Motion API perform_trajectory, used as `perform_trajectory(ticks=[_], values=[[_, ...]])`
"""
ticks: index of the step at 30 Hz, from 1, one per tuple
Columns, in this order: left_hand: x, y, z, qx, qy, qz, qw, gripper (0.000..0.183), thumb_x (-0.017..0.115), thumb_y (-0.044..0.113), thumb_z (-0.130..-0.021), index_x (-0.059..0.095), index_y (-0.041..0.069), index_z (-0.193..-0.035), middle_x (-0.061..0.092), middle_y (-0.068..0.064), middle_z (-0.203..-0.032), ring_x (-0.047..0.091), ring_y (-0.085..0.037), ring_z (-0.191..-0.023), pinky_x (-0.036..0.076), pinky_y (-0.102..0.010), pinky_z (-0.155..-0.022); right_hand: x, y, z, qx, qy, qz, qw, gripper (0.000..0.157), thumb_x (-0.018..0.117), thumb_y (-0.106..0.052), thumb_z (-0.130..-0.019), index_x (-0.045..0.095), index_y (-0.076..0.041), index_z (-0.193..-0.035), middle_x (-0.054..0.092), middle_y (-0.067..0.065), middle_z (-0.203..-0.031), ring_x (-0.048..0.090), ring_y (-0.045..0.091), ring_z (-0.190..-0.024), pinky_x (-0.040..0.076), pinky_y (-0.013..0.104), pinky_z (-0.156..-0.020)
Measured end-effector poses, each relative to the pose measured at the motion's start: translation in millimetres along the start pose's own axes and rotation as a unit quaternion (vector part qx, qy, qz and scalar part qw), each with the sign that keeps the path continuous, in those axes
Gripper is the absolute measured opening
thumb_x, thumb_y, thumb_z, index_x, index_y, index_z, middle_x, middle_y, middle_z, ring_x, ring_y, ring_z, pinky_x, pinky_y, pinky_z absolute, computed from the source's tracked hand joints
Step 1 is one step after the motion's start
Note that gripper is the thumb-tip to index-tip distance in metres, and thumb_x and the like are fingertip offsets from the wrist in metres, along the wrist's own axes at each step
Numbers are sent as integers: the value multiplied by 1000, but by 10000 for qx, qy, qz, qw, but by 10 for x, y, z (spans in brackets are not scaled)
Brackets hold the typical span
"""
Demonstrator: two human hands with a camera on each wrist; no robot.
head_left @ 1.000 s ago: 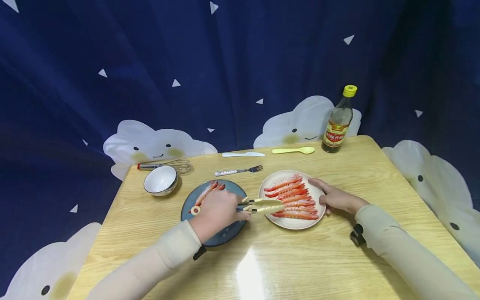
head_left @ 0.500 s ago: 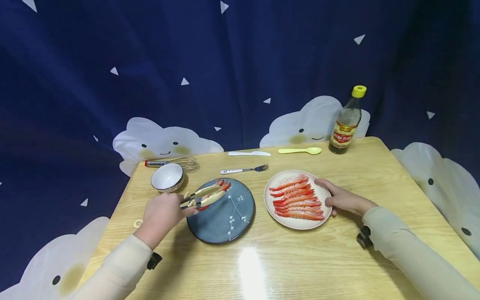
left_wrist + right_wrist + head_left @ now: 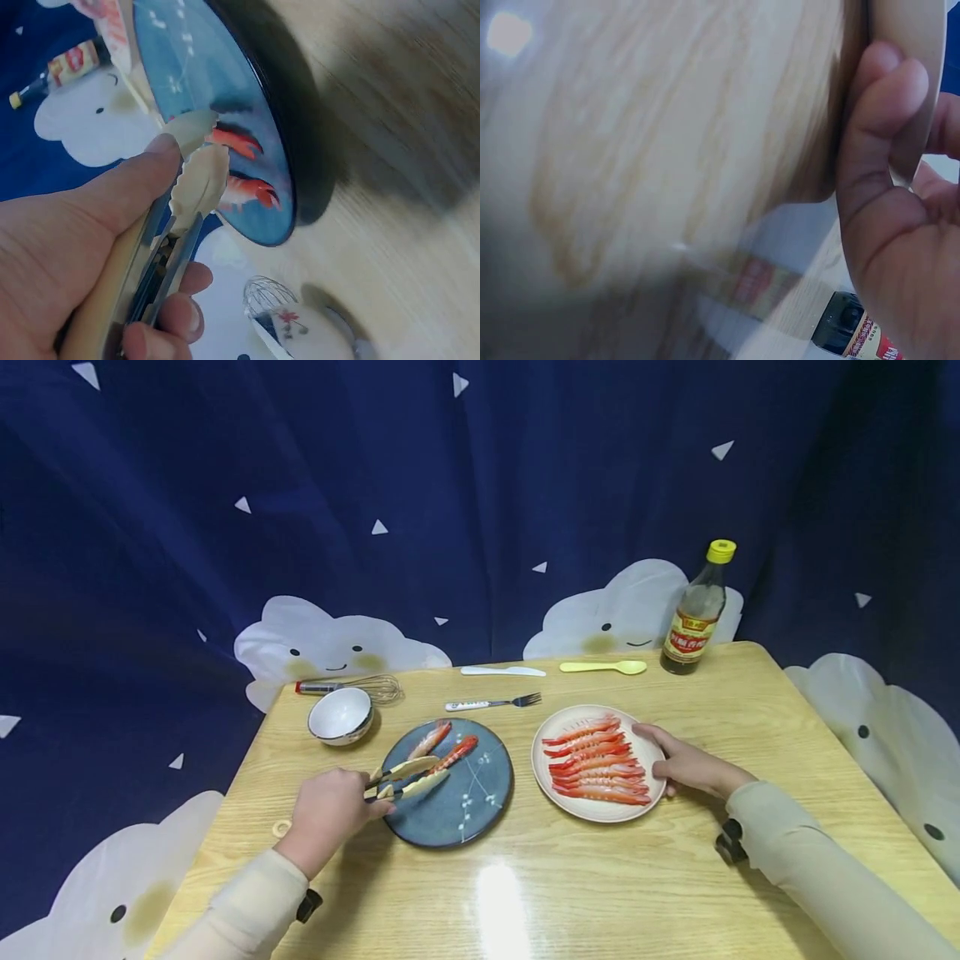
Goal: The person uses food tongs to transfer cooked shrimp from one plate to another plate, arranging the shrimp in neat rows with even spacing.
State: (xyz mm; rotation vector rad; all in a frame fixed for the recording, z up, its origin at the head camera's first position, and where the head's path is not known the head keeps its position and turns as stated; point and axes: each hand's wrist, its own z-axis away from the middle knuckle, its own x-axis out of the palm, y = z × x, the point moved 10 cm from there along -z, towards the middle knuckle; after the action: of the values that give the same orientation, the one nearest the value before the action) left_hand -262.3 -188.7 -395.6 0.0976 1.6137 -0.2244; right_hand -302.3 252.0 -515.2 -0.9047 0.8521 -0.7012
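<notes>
My left hand (image 3: 330, 814) grips a pair of tongs (image 3: 411, 778) with cream scalloped tips, held over the left side of a dark blue plate (image 3: 465, 814). Two red-and-white shrimp lie on that plate. The farther shrimp (image 3: 431, 739) is beyond the tips, and the nearer shrimp (image 3: 457, 752) reaches back between them. In the left wrist view, the tips (image 3: 201, 176) stand slightly apart. My right hand (image 3: 693, 767) holds the right rim of a cream plate (image 3: 581, 812) bearing a row of several shrimp (image 3: 596, 760). The right wrist view shows fingers (image 3: 889, 94) at this plate's edge (image 3: 907, 146).
A white bowl (image 3: 341, 717) and a whisk (image 3: 378, 688) stand left of the blue plate. Behind the plates lie a fork (image 3: 495, 702), a white knife (image 3: 502, 671) and a yellow spoon (image 3: 603, 667). A sauce bottle (image 3: 693, 618) stands at the back right.
My left hand has carried the tongs from between the plates leftward to the blue plate. There the nearer shrimp's tail has swung right, away from the other. My right hand stays on the cream plate.
</notes>
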Motion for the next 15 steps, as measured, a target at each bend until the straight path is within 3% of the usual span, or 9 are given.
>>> perform_trajectory(ticks=[7, 15], values=[[-44, 19, 45, -13, 134, 9, 9999, 46, 64, 62, -59, 47, 20, -59, 42, 2, -49, 41, -18, -42, 29, -34, -37, -8, 52, -31, 38, 38, 57, 10000, 79, 46, 6, -75, 8, -19, -139, 13, 27, -132, 48, 17, -46, 44, 33, -43], [54, 64, 135, 199, 409, -90, 9989, 47, 64, 61, -60, 44, 19, -57, 37, 4, -45, 37, -17, -37, 27, -33, -34, -36, 79, -43, 1, 121, 174, 9998, 77, 46, 5, -75, 10, -21, -139, 19, 29, -129, 48, 16, -45, 43, 33, -43]])
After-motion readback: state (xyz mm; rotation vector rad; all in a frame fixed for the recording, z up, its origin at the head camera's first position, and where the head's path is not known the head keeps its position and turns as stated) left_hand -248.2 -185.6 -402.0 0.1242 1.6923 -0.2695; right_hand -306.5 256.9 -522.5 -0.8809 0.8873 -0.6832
